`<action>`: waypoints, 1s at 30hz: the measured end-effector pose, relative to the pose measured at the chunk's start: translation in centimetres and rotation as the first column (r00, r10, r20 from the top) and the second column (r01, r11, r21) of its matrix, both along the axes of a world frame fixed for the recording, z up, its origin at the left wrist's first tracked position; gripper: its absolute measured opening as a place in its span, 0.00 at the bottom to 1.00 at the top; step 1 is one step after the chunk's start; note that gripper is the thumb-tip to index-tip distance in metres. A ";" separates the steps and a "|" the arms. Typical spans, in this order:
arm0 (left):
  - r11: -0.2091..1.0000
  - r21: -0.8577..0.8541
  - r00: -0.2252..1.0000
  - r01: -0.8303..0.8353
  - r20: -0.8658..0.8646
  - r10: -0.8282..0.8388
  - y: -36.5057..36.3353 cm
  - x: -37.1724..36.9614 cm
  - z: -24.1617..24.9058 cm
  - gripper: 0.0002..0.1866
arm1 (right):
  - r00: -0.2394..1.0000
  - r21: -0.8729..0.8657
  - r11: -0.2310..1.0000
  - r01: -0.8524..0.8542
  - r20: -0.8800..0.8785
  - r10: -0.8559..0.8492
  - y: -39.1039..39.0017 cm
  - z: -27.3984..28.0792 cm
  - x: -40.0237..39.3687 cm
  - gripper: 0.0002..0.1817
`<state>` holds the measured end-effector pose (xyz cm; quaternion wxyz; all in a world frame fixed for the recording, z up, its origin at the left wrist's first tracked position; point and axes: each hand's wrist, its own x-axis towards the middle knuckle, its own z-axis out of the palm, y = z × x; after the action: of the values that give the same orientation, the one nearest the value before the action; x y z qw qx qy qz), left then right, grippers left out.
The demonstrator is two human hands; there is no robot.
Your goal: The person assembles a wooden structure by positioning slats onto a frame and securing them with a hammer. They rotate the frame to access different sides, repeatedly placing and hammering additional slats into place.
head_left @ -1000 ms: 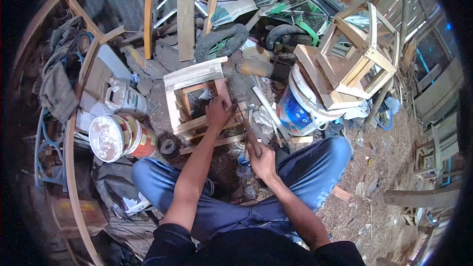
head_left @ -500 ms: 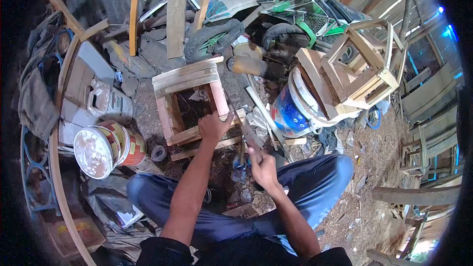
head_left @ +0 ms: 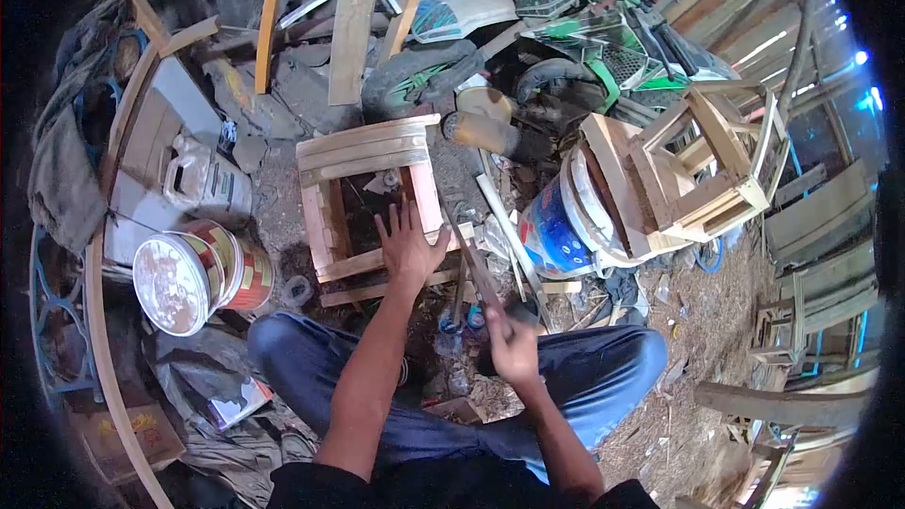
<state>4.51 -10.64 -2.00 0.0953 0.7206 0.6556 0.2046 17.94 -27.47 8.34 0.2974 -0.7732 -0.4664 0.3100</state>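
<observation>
A square wooden frame [head_left: 368, 156] with slats across its top lies on the ground before me. My left hand [head_left: 408, 247] is spread over its lower right part, the fingers apart near the right side piece. My right hand [head_left: 515, 349] is wrapped round the handle end of a handsaw [head_left: 479, 273]. The saw's long narrow blade slants up and left, beside the frame's lower right corner. Whether its edge touches the wood I cannot tell.
Right of the saw stands a blue and white bucket [head_left: 554, 231] carrying a wooden stool frame [head_left: 702, 165]. At left are a lidded paint bucket [head_left: 170, 285] and a white jug [head_left: 209, 181]. Green and black motorcycle parts [head_left: 613, 42] lie behind.
My left hand has opened from its hold on the frame's edge, fingers now spread. My right hand and the saw have moved slightly down and right. The view has shifted a little.
</observation>
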 end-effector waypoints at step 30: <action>0.993 -0.103 0.980 0.050 -0.187 -0.069 -0.5 0.4 -1.0 0.41 | 0.994 0.027 0.995 -0.100 -0.037 0.101 2.6 -0.7 0.2 0.15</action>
<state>4.95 -11.15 -3.03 0.0732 0.7507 0.6489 0.0996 18.13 -24.82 7.63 0.2999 -0.7390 -0.5027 0.3335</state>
